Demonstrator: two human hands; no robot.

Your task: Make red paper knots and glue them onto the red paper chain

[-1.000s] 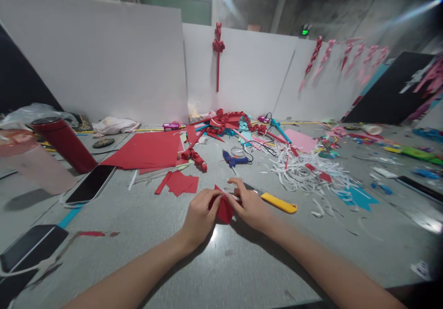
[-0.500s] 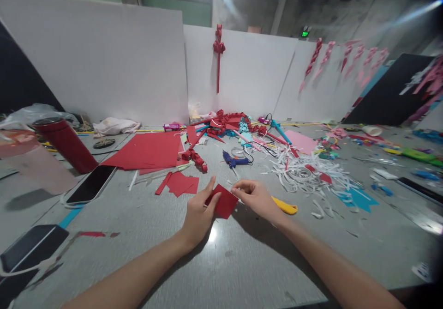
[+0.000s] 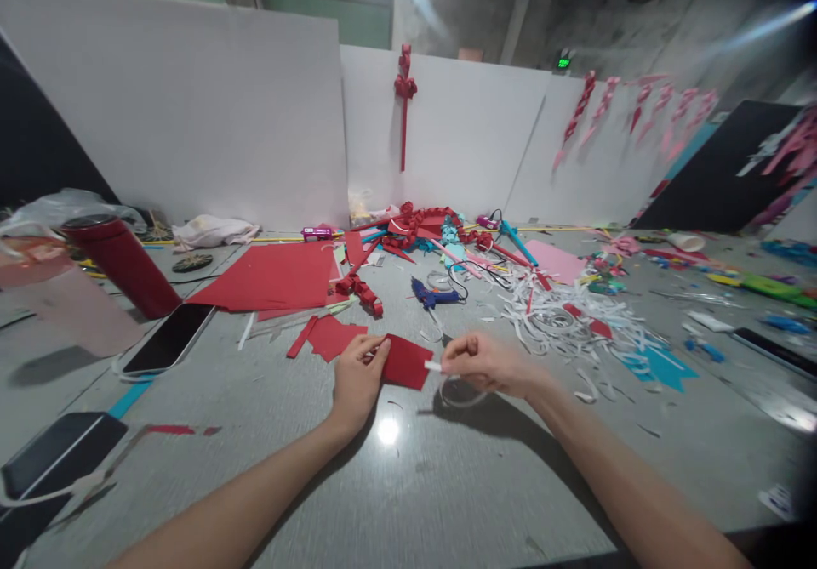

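Observation:
My left hand (image 3: pixel 361 373) pinches the left end of a small red paper piece (image 3: pixel 407 362) between thumb and fingers, just above the table. At its right edge, my right hand (image 3: pixel 483 363) is closed on a narrow white strip (image 3: pixel 433 367), whose short end sticks out toward the red paper. A curled loop of white strip (image 3: pixel 465 399) hangs below the right hand. Whether the strip's end touches the red paper, I cannot tell. Behind the hands lies a blue glue gun (image 3: pixel 434 295). Several red paper pieces (image 3: pixel 328 335) lie beyond my left hand.
Large red sheets (image 3: pixel 274 275) lie left of centre, near a phone (image 3: pixel 169 341), a red flask (image 3: pixel 121 267) and a cup (image 3: pixel 70 297). White strip scraps (image 3: pixel 555 318) are heaped at right. Red folded-paper decorations (image 3: pixel 414 224) pile up before the white partition (image 3: pixel 459 127).
My left hand has shifted slightly left and turned the red paper flatter. My right hand has moved right, drawing the white strip away from it. The yellow object is now hidden.

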